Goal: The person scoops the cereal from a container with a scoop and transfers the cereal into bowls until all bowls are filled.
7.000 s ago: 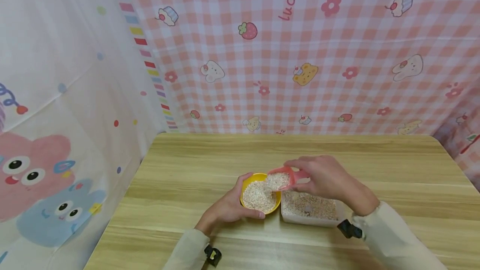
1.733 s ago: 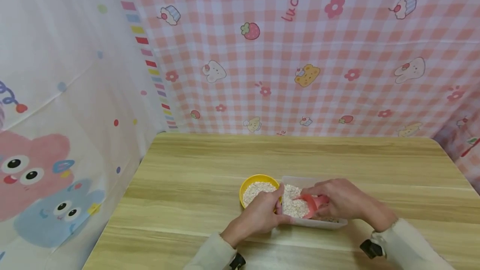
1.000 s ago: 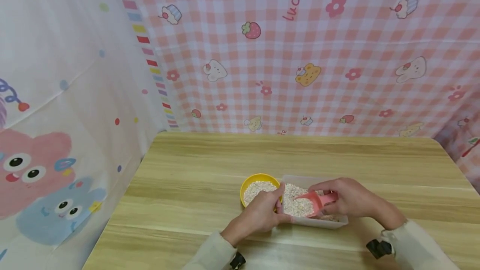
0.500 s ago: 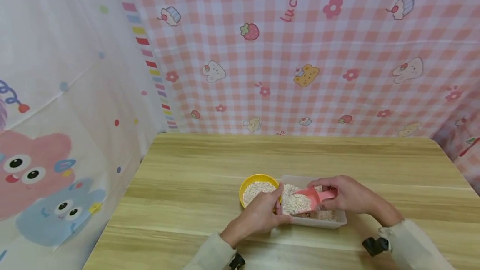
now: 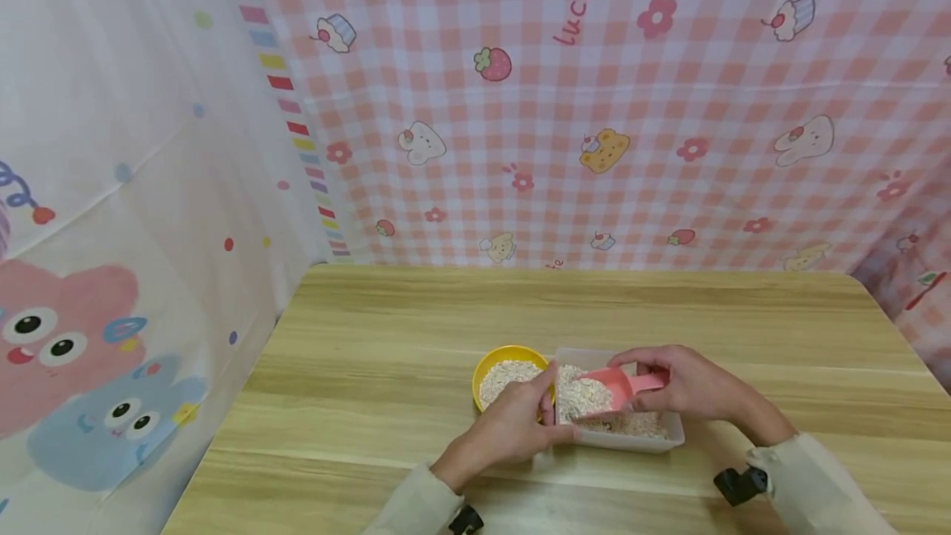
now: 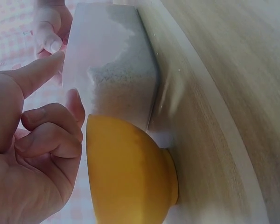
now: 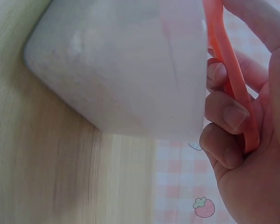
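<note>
My right hand grips the handle of a pink scoop, fingers curled round it in the right wrist view. The scoop is heaped with pale flakes like rolled oats and sits just over the left part of a translucent plastic container. More flakes lie inside that container. My left hand holds the container's near left end, thumb and fingers at its rim and end wall. Close against this end stands a yellow bowl of oats, partly hidden by the left hand in the head view.
All of it stands on a wood-grain table. A pink checked cloth hangs behind the table's far edge, and a white printed cloth hangs along the left side.
Earlier the left hand held the bowl while the right tipped oats into it. The left hand then moved to the container. The scoop dug into the oats and has risen slightly, loaded.
</note>
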The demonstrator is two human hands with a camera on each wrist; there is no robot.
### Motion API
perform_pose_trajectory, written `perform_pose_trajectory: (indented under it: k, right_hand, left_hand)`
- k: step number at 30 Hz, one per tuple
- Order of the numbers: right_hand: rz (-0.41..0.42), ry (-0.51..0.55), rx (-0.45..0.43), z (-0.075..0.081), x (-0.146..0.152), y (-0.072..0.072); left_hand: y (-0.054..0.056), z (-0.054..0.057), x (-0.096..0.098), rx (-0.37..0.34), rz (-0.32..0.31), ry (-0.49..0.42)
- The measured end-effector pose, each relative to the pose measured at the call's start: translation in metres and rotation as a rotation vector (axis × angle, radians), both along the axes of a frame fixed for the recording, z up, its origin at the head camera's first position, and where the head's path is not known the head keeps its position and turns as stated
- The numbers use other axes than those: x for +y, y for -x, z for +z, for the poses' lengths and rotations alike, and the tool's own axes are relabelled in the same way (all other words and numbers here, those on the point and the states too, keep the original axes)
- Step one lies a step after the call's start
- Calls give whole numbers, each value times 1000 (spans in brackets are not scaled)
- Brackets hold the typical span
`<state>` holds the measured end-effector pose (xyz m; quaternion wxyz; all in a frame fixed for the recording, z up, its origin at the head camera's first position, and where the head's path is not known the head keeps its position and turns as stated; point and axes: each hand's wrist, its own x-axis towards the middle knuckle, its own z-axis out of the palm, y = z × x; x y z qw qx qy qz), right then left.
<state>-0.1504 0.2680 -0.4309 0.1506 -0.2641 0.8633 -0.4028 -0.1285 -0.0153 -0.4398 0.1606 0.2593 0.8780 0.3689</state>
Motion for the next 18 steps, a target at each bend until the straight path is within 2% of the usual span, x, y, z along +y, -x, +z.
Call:
perform_pose_trajectory:
  k: [12,18]
  right_hand:
    - [-25,43,-4,-2,-1,0]
    - [-22,75,-7,-1,0,-1]
  left_hand:
    - [0,4,-9,30,29,-59]
    - [3,4,-15,66,80,-61]
